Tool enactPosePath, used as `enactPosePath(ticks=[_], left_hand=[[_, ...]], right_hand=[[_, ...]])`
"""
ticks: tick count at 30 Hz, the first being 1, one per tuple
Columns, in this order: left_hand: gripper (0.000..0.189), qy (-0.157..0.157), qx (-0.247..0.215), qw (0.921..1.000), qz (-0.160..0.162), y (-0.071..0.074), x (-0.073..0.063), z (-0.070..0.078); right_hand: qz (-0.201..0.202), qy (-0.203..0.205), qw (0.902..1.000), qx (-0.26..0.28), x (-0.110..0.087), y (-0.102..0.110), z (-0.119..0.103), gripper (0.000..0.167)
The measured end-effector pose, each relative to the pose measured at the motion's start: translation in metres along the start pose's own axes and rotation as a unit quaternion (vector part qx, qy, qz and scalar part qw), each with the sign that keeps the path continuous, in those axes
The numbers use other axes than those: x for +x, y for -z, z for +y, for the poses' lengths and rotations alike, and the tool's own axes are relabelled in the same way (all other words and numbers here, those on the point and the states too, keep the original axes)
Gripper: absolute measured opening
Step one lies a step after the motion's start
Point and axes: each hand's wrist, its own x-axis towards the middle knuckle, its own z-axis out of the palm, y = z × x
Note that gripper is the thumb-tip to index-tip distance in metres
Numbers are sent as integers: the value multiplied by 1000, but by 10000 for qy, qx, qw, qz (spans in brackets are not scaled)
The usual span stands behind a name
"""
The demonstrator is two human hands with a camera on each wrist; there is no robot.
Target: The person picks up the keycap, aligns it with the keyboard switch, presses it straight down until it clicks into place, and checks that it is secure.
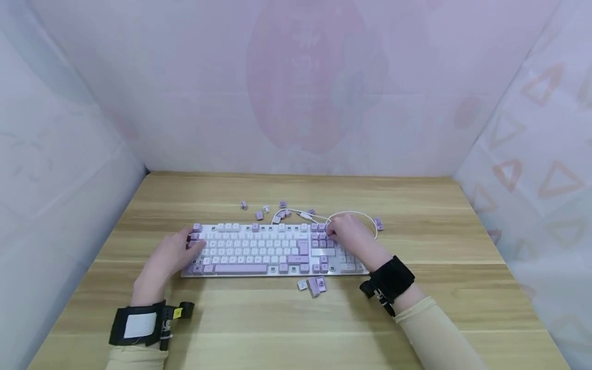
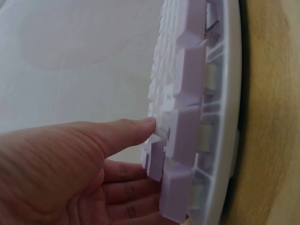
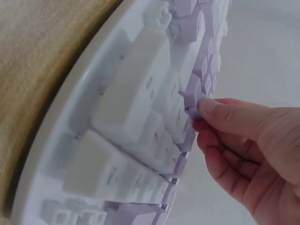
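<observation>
A white and lilac computer keyboard [image 1: 240, 268] lies across the wooden table, with dark gaps where some keycaps are absent. My left hand [image 1: 168, 257] holds its left end, the thumb [image 2: 136, 131] over the keys and the other fingers along the edge, partly hidden behind lilac keycaps [image 2: 184, 136]. Above the number pad, my right hand [image 1: 353, 236] pinches a small lilac keycap [image 3: 193, 113] between thumb and index finger. Whether that keycap sits fully on its switch I cannot tell. White number-pad keys [image 3: 133, 89] stand beside those fingers.
Several loose keycaps [image 1: 259, 215] are scattered behind the keyboard, with a white cable [image 1: 351, 212] looping among them. In front lie a white keycap [image 1: 302, 284] and lilac ones [image 1: 314, 287]. Patterned cloth walls [image 1: 199, 123] enclose the table [image 1: 259, 329].
</observation>
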Motion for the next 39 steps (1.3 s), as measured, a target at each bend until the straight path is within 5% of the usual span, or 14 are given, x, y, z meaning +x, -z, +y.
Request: enactPosePath(ticks=[14,21,28,39], left_hand=[[77,-36,85,10000,27,2,4,-2],[75,-58,97,9999,65,4,2,-4],[74,-158,159,9997,126,4,3,-4],[76,-133,40,9999,68,1,2,-3]], right_hand=[[-490,118,9982,319,11,5,10,11],[-666,115,9975,203,18,5,3,25],[-510,221,9984,-130,20,2,1,17],[-266,288,9983,441,4,-5,15,6]])
